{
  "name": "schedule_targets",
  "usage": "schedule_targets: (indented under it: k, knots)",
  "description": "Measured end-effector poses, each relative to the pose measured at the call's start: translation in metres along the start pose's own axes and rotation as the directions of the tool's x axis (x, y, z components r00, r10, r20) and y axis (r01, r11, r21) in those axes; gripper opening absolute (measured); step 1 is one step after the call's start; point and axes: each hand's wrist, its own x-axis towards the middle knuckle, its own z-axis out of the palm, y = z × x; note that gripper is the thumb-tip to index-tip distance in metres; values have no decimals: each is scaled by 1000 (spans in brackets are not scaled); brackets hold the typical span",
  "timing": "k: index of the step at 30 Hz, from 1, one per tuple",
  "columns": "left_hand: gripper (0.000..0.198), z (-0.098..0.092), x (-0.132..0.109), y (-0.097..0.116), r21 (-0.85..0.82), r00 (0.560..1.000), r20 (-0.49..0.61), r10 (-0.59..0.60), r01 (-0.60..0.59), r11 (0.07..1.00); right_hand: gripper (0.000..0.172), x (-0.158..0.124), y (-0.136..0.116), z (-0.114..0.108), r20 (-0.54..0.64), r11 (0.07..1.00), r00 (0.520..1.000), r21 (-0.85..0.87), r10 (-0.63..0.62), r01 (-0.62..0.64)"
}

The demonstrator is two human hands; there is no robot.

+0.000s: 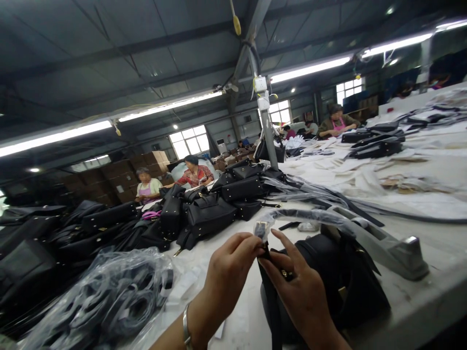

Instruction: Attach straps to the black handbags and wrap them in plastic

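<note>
Above a white table (408,299), hands (231,267) pinching a black strap (270,304), plastic (258,234) clouding a buckle (261,223), bag (365,289) partly hidden.

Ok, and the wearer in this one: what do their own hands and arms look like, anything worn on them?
Both the left hand and the right hand are bare. A narrow, silver-coloured bracelet circles the left wrist. No gloves, rings or sleeves show in view.

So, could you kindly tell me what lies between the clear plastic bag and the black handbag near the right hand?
The head view shows the left hand with its bracelet, and white sheets on the table.
</note>
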Motion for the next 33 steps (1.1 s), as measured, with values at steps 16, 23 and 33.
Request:
schedule_targets:
  k: [16,23,33]
  knots:
    - [12,-10,3,13,144,985,151,85,-107,984,62,1,2,1,37,989,990,-60,-132,135]
    - [17,-16,-7,1,127,925,246,289,-326,937,66,3,-7,-6,117,980,990,173,79,-99]
    - [13,2,-5,6,191,996,68,62,-74,979,59,2,4,10,-22,930,946,-194,-323,313]
